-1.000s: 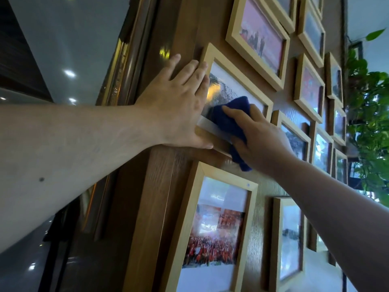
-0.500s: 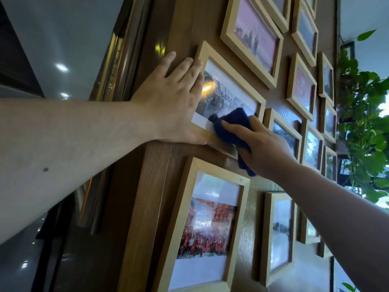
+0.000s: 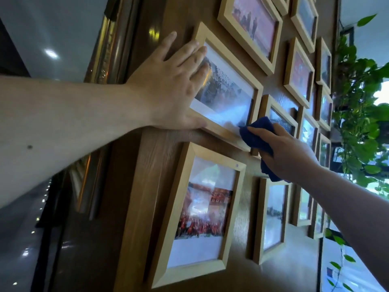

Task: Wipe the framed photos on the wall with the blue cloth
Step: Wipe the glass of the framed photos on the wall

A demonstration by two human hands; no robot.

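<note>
Framed photos hang in rows on a brown wood-grain wall (image 3: 284, 277), seen from close by at a steep slant. Nearest, the left forearm reaches in from the left edge, nearly level. Its left hand (image 3: 168, 89) lies flat and spread wide, gripping nothing: the palm presses the wall and the left end of one landscape frame (image 3: 232, 131), the fingers (image 3: 189, 51) rest across its upper left corner and glass, and the thumb lies along its lower edge. The right forearm rises from the lower right corner. The right hand (image 3: 288, 154) is closed around a bunched blue cloth (image 3: 255, 133), pressing it onto the lower right corner of that same frame, with a tail of cloth hanging below the palm. Just below that frame hangs a portrait frame (image 3: 168, 272) showing a crowd in red. No writing is legible anywhere. Farther along from the landscape frame, more frames recede toward a green trailing plant (image 3: 357, 91) at the wall's far end.
</note>
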